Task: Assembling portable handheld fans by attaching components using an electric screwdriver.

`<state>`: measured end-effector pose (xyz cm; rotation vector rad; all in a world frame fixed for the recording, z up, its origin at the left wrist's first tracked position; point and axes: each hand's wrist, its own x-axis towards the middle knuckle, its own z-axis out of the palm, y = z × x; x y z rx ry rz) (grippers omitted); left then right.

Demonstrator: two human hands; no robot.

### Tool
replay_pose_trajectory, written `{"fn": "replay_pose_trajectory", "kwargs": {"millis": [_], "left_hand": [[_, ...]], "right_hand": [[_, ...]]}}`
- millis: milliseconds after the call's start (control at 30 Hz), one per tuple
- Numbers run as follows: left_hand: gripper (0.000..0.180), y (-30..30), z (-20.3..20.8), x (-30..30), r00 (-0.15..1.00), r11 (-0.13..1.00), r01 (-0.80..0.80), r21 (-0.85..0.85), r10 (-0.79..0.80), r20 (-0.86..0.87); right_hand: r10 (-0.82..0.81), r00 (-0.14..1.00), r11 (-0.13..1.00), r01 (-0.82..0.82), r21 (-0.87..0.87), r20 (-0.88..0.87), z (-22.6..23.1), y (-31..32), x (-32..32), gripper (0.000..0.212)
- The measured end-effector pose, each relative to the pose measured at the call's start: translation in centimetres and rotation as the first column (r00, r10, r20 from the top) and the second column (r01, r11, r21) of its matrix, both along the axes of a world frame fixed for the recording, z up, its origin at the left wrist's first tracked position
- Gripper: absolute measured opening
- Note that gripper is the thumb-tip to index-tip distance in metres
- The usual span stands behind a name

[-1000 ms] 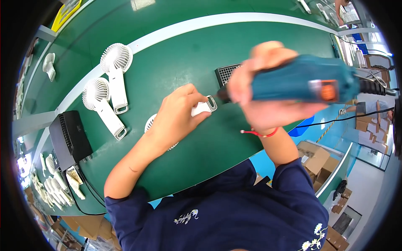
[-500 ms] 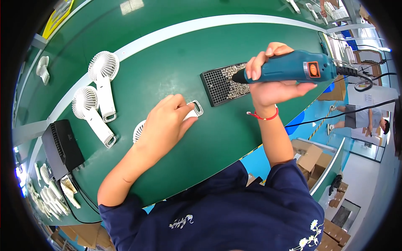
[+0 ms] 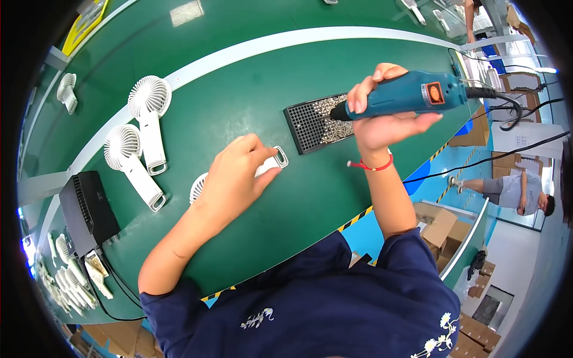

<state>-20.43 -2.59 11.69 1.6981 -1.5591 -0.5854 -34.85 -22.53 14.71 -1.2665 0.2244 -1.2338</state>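
My left hand (image 3: pixel 236 173) is closed around a white handheld fan (image 3: pixel 270 164) lying on the green bench. Its wire loop shows past my fingertips, and part of its round grille beside my wrist; the rest is under my hand. In my right hand (image 3: pixel 377 132) I hold a teal electric screwdriver (image 3: pixel 406 95), nearly level, its black nose to the left. That nose is over a black screw tray (image 3: pixel 303 128), where many small silver screws are heaped toward the right side and holes show on the left. Whether the bit touches a screw I cannot tell.
Two white fans (image 3: pixel 153 134) (image 3: pixel 134 173) lie left of my left hand. Farther left stands a black box (image 3: pixel 91 206) with cables, beside several fans (image 3: pixel 71 286). A white strip (image 3: pixel 298 37) runs along the bench's back. The screwdriver's cord (image 3: pixel 507 98) trails right. A person (image 3: pixel 510 192) is in the background.
The view has shifted slightly. The screwdriver and my right hand sit a little farther left, the nose still over the screw tray. My left hand keeps its grip on the fan.
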Motion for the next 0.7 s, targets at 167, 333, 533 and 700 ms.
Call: {"fn": "replay_pose_trajectory", "kwargs": {"millis": [167, 333, 533, 700], "left_hand": [[0.028, 0.1, 0.2, -0.1, 0.997, 0.995, -0.072, -0.065, 0.069, -0.035], [0.031, -0.4, 1.6, -0.2, 0.957, 0.974, -0.140, -0.179, 0.087, -0.277], [0.024, -0.1, 1.9, -0.3, 0.948, 0.978, -0.042, -0.206, -0.026, -0.316], [0.018, 0.3, 1.3, -0.4, 0.948, 0.975, 0.022, -0.219, -0.090, -0.305]], "right_hand": [[0.075, 0.982, 0.996, -0.082, 0.035, 0.171, 1.5, 0.5, -0.7, 0.088], [0.243, 0.900, 0.950, -0.296, 0.098, 0.362, 5.5, 3.3, -1.1, 0.091], [0.429, 0.838, 0.874, -0.480, 0.082, 0.337, 5.9, 4.5, -0.6, 0.067], [0.434, 0.837, 0.867, -0.488, 0.096, 0.333, 5.0, 5.0, -0.6, 0.071]]}}
